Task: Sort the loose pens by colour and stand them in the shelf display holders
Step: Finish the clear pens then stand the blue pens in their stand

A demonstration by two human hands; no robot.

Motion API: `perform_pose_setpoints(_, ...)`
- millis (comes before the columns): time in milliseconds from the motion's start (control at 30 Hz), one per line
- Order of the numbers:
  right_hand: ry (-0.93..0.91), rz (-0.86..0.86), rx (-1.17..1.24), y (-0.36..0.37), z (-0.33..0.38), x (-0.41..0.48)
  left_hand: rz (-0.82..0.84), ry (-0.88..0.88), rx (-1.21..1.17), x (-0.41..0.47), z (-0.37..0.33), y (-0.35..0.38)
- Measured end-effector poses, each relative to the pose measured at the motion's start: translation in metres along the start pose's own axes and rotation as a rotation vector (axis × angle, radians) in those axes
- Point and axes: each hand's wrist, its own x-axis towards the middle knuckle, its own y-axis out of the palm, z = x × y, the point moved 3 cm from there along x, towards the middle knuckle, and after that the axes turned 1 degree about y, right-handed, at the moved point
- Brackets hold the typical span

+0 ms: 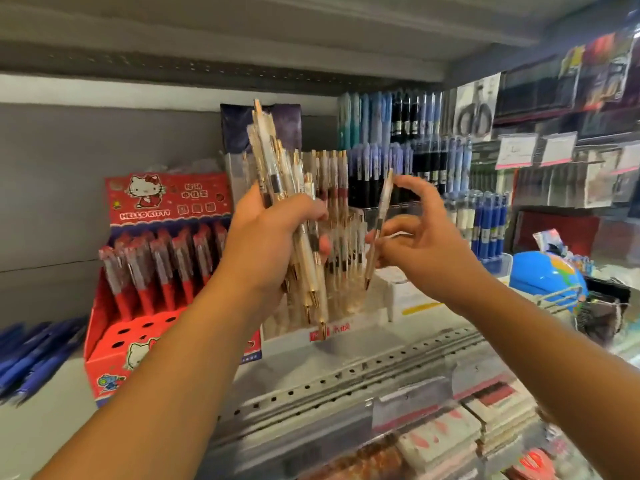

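Two hands are raised in front of the shelf point(45, 420).

1. Left hand point(273, 233): the grip is closed round a bundle of pens point(273, 161) with clear barrels and gold trim. The fingers wrap the bundle at mid-length. The gold tips point down and the upper ends lean to the left.
2. Right hand point(426, 244): the grip is a narrow pinch of thumb and fingertips on a single pen point(379, 226) of the same clear and gold type. The remaining fingers are spread and loosely curved. The pen is held tip down and slightly tilted, just to the right of the bundle and not touching it.
3. Display holder point(367, 315): a white stepped base stands on the shelf directly behind both hands. It carries rows of upright clear and gold pens. The tip of the single pen hangs just above the right side of this holder.
4. Surroundings:
 - A red Hello Kitty box point(166, 199) stands to the left of the holder, with red pens point(162, 265) upright in its rear rows and open holes in its front rows.
 - Loose blue pens point(38, 351) lie on the shelf at the far left.
 - Holders of blue pens point(488, 223) stand to the right.
 - A blue globe point(547, 275) sits further right, and packaged scissors point(476, 112) hang above it.
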Motion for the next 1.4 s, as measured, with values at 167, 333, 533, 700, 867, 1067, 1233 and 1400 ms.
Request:
perform_pose_setpoints(167, -0.123, 0.075, -0.152, -0.003, -0.021, 0.035, -0.073, 0.057, 0.124, 0.006, 0.004, 0.004)
perform_pose_setpoints(333, -0.234, 0.155, -0.176, -0.001, -0.042, 0.048, -0.205, 0.122, 0.157, -0.003, 0.017, 0.012)
perform_pose_setpoints(533, -0.258, 0.201, -0.162, -0.002, -0.057, 0.050, -0.351, 0.107, 0.320, -0.016, 0.037, 0.016)
perform_pose_setpoints(700, -0.237, 0.219, -0.187, 0.003, -0.062, 0.048, -0.395, 0.125, 0.413, -0.022, 0.038, 0.013)
perform_pose_setpoints(867, -0.199, 0.200, -0.199, 0.005, -0.064, 0.045, -0.388, 0.124, 0.421, -0.024, 0.037, 0.008)
perform_pose_setpoints(1067, -0.184, 0.263, -0.339, 0.010, -0.068, 0.039, -0.384, 0.154, 0.426, -0.027, 0.032, -0.004)
perform_pose_setpoints(1233, -0.232, 0.185, -0.449, 0.005, -0.065, 0.034, -0.351, 0.141, 0.409, -0.029, 0.036, -0.006)
perform_pose_setpoints(1400, -0.272, 0.142, -0.531, 0.003, -0.059, 0.029, -0.309, 0.144, 0.465, -0.031, 0.040, -0.003)
